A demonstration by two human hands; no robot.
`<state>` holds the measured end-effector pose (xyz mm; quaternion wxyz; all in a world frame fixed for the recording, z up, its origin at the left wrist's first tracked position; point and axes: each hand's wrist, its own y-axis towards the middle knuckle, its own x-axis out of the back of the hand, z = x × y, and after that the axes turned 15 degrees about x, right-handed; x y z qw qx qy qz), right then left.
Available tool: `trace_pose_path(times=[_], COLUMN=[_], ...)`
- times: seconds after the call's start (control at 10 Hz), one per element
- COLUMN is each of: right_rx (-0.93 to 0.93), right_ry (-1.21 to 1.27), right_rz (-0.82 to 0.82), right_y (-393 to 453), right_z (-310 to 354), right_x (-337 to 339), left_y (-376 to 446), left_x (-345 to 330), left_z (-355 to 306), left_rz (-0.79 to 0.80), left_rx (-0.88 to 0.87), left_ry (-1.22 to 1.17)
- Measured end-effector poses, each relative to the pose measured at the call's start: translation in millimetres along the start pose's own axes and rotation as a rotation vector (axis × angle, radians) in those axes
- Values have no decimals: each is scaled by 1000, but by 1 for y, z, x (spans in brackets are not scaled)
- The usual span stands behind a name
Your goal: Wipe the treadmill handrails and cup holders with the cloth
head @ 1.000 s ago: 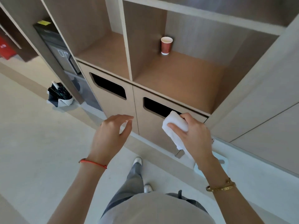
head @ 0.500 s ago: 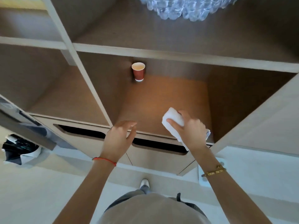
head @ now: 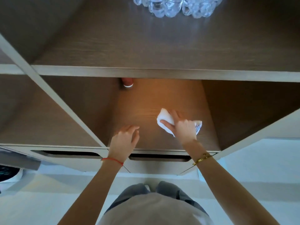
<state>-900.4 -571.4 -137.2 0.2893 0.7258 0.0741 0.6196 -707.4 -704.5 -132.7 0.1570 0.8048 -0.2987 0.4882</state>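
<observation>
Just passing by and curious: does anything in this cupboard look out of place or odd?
Only a lone red paper cup at the back of the shelf, upright and half hidden by the board above. Nothing is spilled or damaged. The right hand presses a white cloth on the shelf.

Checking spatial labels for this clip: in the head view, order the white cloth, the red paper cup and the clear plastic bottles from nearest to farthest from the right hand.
1. White cloth: under the right hand, pressed onto the shelf floor.
2. Red paper cup: back left corner of the same compartment, partly hidden by the shelf edge.
3. Clear plastic bottles: on the shelf above, farthest.
</observation>
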Motion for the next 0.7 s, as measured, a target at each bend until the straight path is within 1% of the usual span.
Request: trace_pose_path(times=[0.1,0.2,0.4,0.5,0.6,0.7], right_rx=[39,76,40,-15,-63,-173], right_ry=[-14,58,200,277,266,294], right_rz=[8,85,248,253,123,21], right_y=[-11,-20,-20,-21,-28,-33], right_z=[-5,-10,-12,-12,-14,-17], right_x=[-22,-35,-27,-12,6,27], left_y=[6,8,5,5,0,-6], left_x=[-11,-20,-26,-20,-8,4], left_z=[4,8,8,5,3,-1], left_rz=[17,26,37,46,18,-67], left_rx=[12,20,5,18,30,24], left_ry=[15,23,15,28,25,-16])
